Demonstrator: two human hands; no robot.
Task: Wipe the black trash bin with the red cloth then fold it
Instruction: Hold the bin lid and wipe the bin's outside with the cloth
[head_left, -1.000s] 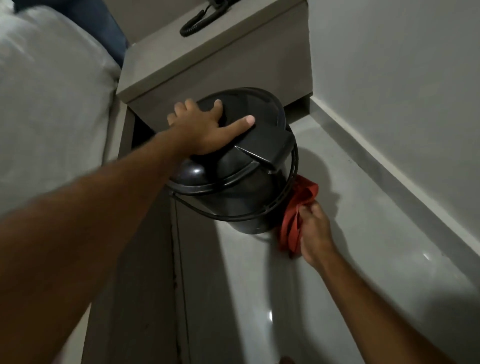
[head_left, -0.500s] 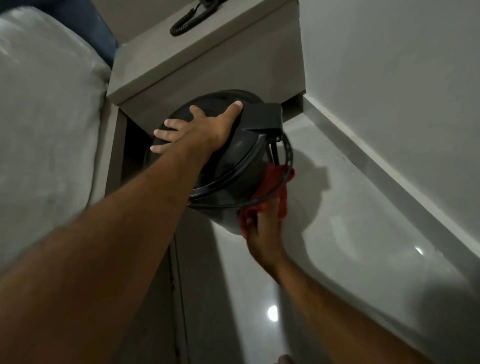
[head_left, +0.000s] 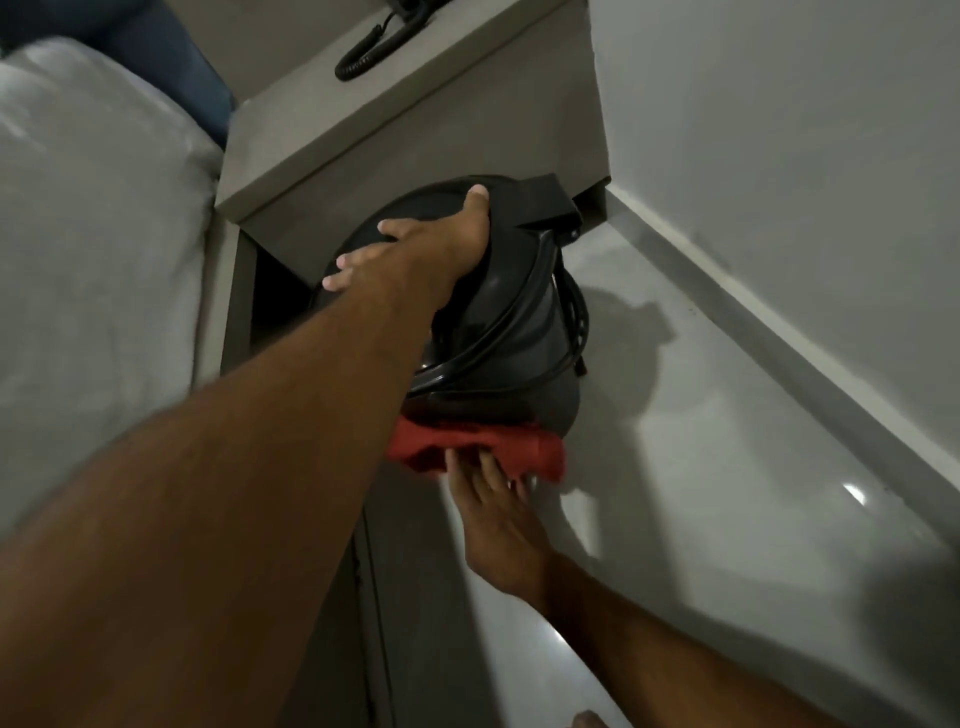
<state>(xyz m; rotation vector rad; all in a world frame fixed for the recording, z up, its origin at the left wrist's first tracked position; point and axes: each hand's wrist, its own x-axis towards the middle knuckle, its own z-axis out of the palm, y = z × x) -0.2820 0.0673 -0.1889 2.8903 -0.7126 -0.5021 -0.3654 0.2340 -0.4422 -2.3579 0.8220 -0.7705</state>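
One view only, head cam. Black trash bin (head_left: 498, 332) sits on the grey floor (head_left: 727, 467) in the corner, tight against the nightstand (head_left: 395, 130), tipped over toward the bed (head_left: 93, 234) side, lid facing the camera. Left hand (head_left: 421, 244) is spread flat on the lid, fingers open, thumb hooked at the rim by the hinge block. It braces, not a closed grip. Right hand (head_left: 493, 499) is under the near lower side, fingers extended and loosely open, pressing the red cloth (head_left: 467, 447) up against the bin wall. Cloth is bunched, pinched between fingertips and plastic, not clenched. Wire bail handle (head_left: 574, 322) hangs loose on the right flank.

Step, by my read: wiping the lower body, bin tilted to expose it. Folding not started.

Risks:
- Bin is balanced on its base edge, held by palm friction only. Smooth lid plus glossy floor could let it skid or roll if the wipe pushes sideways.
- Cloth held by open fingers could drop or snag on the bail.
- Lid may swing open under uneven palm load.
- Coiled phone cord (head_left: 374, 47) on the nightstand is well clear.
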